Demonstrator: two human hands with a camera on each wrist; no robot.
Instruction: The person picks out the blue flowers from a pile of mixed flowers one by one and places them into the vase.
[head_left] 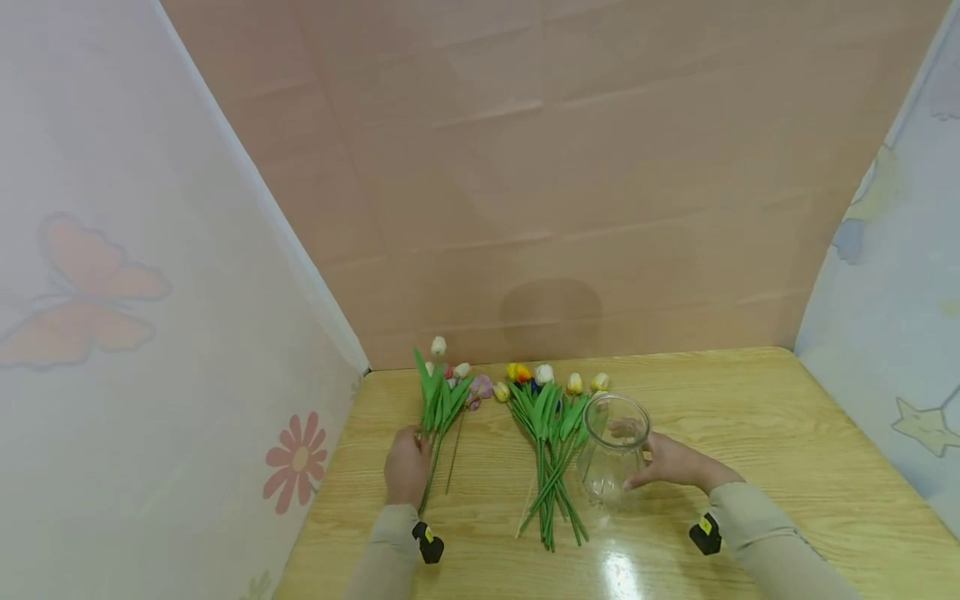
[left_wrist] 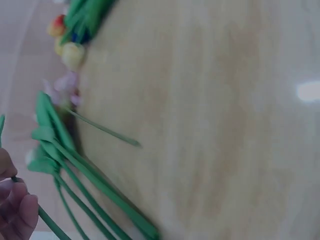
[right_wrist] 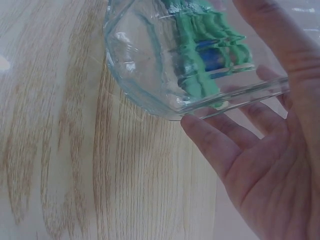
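Sitting under your arms is a big wooden table (head_left: 787, 433) with a shiny top. Behind it stands a pink wall (head_left: 555, 167), and a pale curtain with a butterfly and a flower (head_left: 112, 317) hangs on your left. Another pale curtain with a star (head_left: 907, 333) hangs on your right.

Next comes the glass vase (head_left: 613, 450). It stands on the table, near the middle, just to the right of a bunch of flowers. Your right hand (head_left: 671, 461) is wrapped around the right side of the vase. In the right wrist view your fingers (right_wrist: 210, 142) curl under the glass, so this hand is holding the vase.

Just left of the vase lies the middle bunch of tulips (head_left: 551, 433). Its green stems point toward you and its yellow, white and red heads point toward the wall. It lies flat on the table.

Farther left lies the left bunch of tulips (head_left: 444, 400), with white and pink heads. One thin stem (head_left: 454, 454) lies beside it on its own.

Your left hand (head_left: 407, 467) is at the bottom of the left bunch. In the left wrist view your fingertips (left_wrist: 20, 210) pinch a green stem, so this hand is holding that bunch.
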